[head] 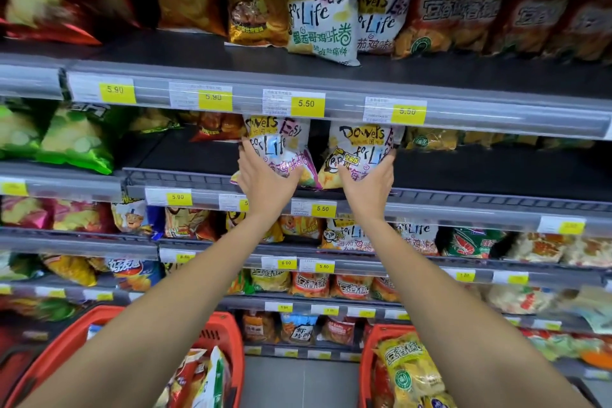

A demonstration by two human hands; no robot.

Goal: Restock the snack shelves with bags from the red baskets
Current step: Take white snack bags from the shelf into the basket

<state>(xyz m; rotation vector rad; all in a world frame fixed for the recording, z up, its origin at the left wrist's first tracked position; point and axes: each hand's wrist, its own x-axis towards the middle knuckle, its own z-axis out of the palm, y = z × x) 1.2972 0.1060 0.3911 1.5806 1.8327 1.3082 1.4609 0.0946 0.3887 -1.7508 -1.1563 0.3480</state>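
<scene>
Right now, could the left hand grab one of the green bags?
Probably not yet: the left hand grips a white bag. Once freed, likely yes; nothing blocks the green bags.

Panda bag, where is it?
In the head view, the panda bag is held by the right hand at the front of the second shelf, just right of the white bag in the left hand.

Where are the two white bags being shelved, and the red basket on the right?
left white bag (280, 142): head view, middle of its printed front.
right white bag (361, 142): head view, middle of its printed front.
right red basket (366, 366): head view, its left wall.
</scene>
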